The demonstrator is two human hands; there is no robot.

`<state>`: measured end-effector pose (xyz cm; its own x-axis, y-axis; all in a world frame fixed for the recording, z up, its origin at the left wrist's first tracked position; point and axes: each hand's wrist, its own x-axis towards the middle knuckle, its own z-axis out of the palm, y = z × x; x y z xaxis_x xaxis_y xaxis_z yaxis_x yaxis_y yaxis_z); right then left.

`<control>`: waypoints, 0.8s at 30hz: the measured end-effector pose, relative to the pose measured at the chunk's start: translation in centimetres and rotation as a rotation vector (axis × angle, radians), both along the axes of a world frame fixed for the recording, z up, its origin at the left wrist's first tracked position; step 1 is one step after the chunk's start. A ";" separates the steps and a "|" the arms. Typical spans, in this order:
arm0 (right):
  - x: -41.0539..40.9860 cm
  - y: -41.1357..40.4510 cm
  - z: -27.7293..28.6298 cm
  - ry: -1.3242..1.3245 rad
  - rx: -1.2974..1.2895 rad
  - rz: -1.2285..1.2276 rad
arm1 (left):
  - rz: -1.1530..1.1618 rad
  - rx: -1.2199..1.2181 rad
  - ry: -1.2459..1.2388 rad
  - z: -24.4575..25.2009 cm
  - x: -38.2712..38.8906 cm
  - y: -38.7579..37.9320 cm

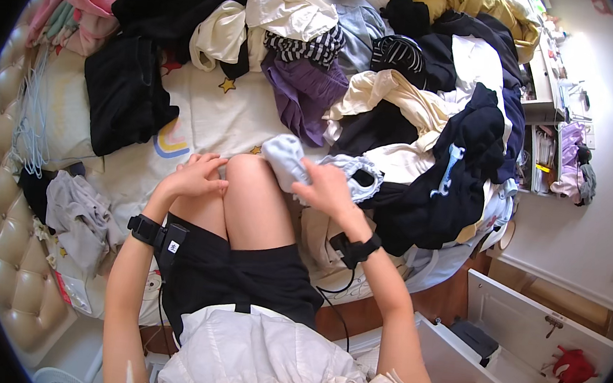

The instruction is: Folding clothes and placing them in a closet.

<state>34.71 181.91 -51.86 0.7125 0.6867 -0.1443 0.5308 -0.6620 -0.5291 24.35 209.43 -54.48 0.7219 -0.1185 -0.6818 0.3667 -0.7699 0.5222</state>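
Note:
My right hand [324, 189] has its fingers and thumb closed on a pale blue garment [283, 153], beside my right knee. Light fabric with a gathered, ruffled edge [366, 169] shows beyond that hand; whether it belongs to the same garment I cannot tell. My left hand [200, 177] rests on my left knee with its fingers spread and nothing in it. A black garment with a light blue cartoon print [454, 178] lies to the right of my right hand. Ahead, a purple garment [308, 92] and a cream garment [388, 86] lie on the bed sheet [220, 111].
A folded black garment [125, 93] lies near blue hangers [34, 115] at left. The tufted headboard [13, 252] bounds that side. Heaped clothes cover the bed's far part. A black cable [349, 312] trails from my right wrist. White cabinet doors [536, 335] stand ajar below right.

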 end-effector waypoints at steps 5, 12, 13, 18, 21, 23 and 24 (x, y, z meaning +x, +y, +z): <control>3.4 -1.0 4.0 0.224 0.289 -0.176 | 0.008 -0.031 -0.025 -0.4 0.2 0.0; 18.4 -4.9 6.2 -0.335 0.119 -0.256 | 0.030 -0.051 -0.033 -0.4 -0.1 0.7; 21.4 -6.4 5.7 -0.428 0.074 -0.311 | 0.036 -0.062 -0.036 -0.1 0.1 0.5; 29.2 -11.4 2.3 -0.459 -0.325 -0.680 | 0.016 -0.027 0.021 -0.6 0.8 0.5; 29.4 -11.8 0.5 -0.522 -0.520 -0.629 | 0.039 -0.039 0.021 -0.5 1.1 0.2; 28.4 -10.7 -0.3 -0.638 -0.608 -0.588 | 0.056 -0.035 0.017 -0.6 1.0 0.2; 28.1 -10.4 -0.3 -0.652 -0.578 -0.571 | 0.063 -0.033 0.004 -0.6 1.0 0.1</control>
<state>62.81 171.47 -52.15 0.9675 0.1713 0.1860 0.1276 -0.9659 0.2254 25.38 209.53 -55.08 0.7257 -0.0952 -0.6814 0.4165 -0.7275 0.5452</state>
